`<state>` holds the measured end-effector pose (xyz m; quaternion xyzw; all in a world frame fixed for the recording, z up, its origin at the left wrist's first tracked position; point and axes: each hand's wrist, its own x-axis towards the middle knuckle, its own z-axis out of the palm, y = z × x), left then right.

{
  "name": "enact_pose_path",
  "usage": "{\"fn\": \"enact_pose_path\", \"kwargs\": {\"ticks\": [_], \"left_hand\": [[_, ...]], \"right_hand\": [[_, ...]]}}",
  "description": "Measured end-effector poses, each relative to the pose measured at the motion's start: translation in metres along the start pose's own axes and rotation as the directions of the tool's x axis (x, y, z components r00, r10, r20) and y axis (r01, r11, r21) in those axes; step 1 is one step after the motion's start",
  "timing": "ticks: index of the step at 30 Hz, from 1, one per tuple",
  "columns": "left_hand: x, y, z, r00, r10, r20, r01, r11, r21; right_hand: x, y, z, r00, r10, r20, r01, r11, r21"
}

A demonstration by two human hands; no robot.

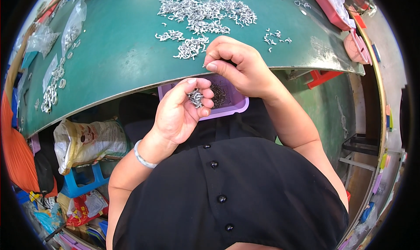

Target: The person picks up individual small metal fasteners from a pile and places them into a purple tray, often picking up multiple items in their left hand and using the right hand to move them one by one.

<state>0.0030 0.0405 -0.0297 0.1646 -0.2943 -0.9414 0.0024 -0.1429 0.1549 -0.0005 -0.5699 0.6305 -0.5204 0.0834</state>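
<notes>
My left hand (171,112) is cupped, palm up, around a small heap of curved silvery metal pieces (195,98). Thumb and forefinger of my right hand (241,67) are pinched on one tiny metal piece (204,66), just above the table's near edge. Below both hands a purple plastic basket (239,106) sits at my lap, with dark small pieces (218,95) inside; my left fingers cover part of it. On the green table (122,57), a smaller cluster of similar silvery pieces (191,47) lies close to my right hand.
A large spread of silvery pieces (201,9) covers the table's far middle, with several strays (275,36) to the right. White rings (50,97) and plastic bags (73,27) lie at left. A pink bin (330,9) stands far right. Below left are a sack (94,140) and blue stool (83,184).
</notes>
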Motion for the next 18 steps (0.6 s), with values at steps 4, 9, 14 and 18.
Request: {"fn": "enact_pose_path", "kwargs": {"ticks": [4,9,14,18], "left_hand": [[0.0003,0.0014,0.0009,1.000,0.007,0.027,-0.007,1.000,-0.005],[0.0011,0.0015,0.0010,0.998,0.012,0.057,-0.011,1.000,-0.018],[0.0025,0.0015,0.0009,0.997,0.028,0.069,-0.025,0.999,-0.040],[0.0033,0.0019,-0.0006,0.995,0.028,0.093,-0.019,0.996,-0.090]], "right_hand": [[0.0004,-0.0014,0.0003,0.999,-0.047,0.002,0.047,0.998,-0.043],[0.0001,-0.0029,0.0000,0.995,-0.094,0.019,0.095,0.991,-0.095],[0.0000,-0.0043,-0.0036,0.986,-0.126,0.114,0.141,0.980,-0.138],[-0.0001,-0.0064,-0.0015,0.976,-0.162,0.143,0.182,0.973,-0.144]]}}
